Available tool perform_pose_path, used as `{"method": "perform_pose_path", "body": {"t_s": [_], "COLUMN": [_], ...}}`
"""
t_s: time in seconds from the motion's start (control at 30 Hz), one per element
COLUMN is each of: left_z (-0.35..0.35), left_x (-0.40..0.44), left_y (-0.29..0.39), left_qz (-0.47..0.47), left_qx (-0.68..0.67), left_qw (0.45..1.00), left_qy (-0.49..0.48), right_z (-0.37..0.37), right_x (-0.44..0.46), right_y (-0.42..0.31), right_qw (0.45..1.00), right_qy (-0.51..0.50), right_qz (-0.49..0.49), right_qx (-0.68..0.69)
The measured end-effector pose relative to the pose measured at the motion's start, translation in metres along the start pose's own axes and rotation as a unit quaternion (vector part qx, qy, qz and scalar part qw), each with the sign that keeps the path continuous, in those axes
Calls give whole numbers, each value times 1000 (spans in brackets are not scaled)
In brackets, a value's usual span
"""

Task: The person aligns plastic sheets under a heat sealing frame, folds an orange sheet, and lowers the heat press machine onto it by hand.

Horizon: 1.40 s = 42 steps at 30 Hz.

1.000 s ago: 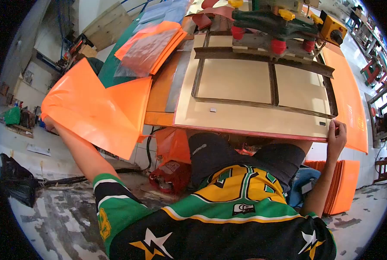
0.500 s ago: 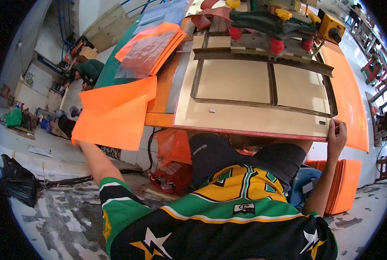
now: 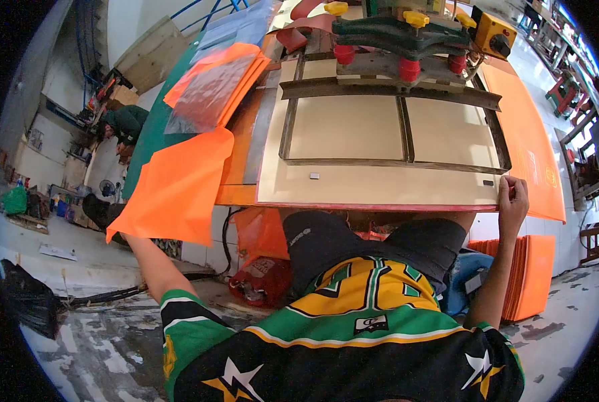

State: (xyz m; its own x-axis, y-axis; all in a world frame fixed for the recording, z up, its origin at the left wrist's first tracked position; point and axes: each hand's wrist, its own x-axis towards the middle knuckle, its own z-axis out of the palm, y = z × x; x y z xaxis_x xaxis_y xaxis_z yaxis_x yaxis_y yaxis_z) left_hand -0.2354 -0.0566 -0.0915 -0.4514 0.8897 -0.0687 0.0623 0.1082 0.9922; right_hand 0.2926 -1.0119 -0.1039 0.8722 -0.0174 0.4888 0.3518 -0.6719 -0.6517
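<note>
An orange sheet (image 3: 175, 184) hangs at the left, partly over the edge of the green surface. My left hand is hidden behind its lower left part; only the forearm shows. At the front right corner of the cream board (image 3: 380, 187), the curled fingers of my right hand (image 3: 513, 195) are closed at the edge; whatever they hold is too small to make out. A dark metal frame (image 3: 407, 130) lies on the board, below a green machine head (image 3: 400, 40) with red and yellow knobs.
Folded orange sheets (image 3: 242, 84) with clear plastic lie back left. A large orange sheet (image 3: 527, 147) covers the right side. An orange stack (image 3: 530, 278) stands at lower right. Another person (image 3: 124, 124) bends down at far left. A black bag (image 3: 28, 298) sits on the floor.
The orange sheet in the left hand's area has swung and now hangs narrower, lower left edge out. The view has shifted slightly. My right hand stays at the board's corner.
</note>
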Motion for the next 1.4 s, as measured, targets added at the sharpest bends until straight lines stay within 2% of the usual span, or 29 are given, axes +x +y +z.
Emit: {"method": "perform_pose_path", "body": {"t_s": [0.1,0.17,0.2,0.23,0.27,0.33,0.37,0.4,0.43,0.47,0.5,0.57,0.6,0.67,0.77,0.87,1.0,1.07,1.1,1.17,1.3,1.37,1.4], "left_z": [-21,-43,-56,-62,-60,-49,-49,-39,-22,-5,19,62,75,97,133,162,179,185,182,168,169,177,176], "left_x": [12,39,56,66,15,-166,-78,-107,-141,-186,-200,-225,-250,-289,-247,-202,-192,-187,-201,-259,-323,-348,-364], "left_y": [-6,1,9,17,31,87,62,74,76,75,60,17,17,21,12,7,11,9,15,40,52,55,59], "left_qz": [-9,-11,4,40,138,349,448,414,362,423,367,318,319,337,387,436,444,481,482,524,581,646,647], "left_qx": [96,277,405,477,399,259,233,256,268,305,308,358,357,561,528,502,482,378,379,254,148,178,177], "left_qw": [995,961,913,874,897,881,862,866,864,806,788,764,763,674,663,634,637,688,685,730,721,635,635], "left_qy": [13,24,47,81,130,186,39,-116,-224,-280,-386,-433,-435,-343,-364,-395,-406,-390,-393,-358,-347,-385,-384], "right_z": [1,1,1,1,1,1,1,1,2,3,3,4,3,1,0,-1,-1,-1,-1,-1,-1,-2,-2], "right_x": [0,-1,-1,-1,-1,-1,-1,-1,0,0,0,0,0,-1,-1,1,-1,-2,-2,-2,0,1,1], "right_y": [1,0,0,0,0,1,0,0,0,0,2,1,0,2,5,-2,-1,1,1,1,-3,-5,-6], "right_qw": [1000,1000,1000,1000,1000,999,999,999,999,999,999,999,1000,1000,999,999,1000,1000,1000,1000,1000,1000,1000], "right_qy": [-2,-2,-3,-4,-5,-1,-2,-2,-1,-4,-2,2,-1,-4,-3,-23,-16,-12,-9,-6,-16,-8,-11], "right_qz": [-6,-7,-10,-13,-13,-24,-26,-18,-12,-15,-15,-12,-13,-12,-32,12,1,-2,-15,-27,-2,-6,1], "right_qx": [-9,-6,-5,-4,-3,-24,-23,-29,-34,-32,-32,-34,-25,-19,-8,-37,-19,-7,0,5,-3,-4,-6]}}
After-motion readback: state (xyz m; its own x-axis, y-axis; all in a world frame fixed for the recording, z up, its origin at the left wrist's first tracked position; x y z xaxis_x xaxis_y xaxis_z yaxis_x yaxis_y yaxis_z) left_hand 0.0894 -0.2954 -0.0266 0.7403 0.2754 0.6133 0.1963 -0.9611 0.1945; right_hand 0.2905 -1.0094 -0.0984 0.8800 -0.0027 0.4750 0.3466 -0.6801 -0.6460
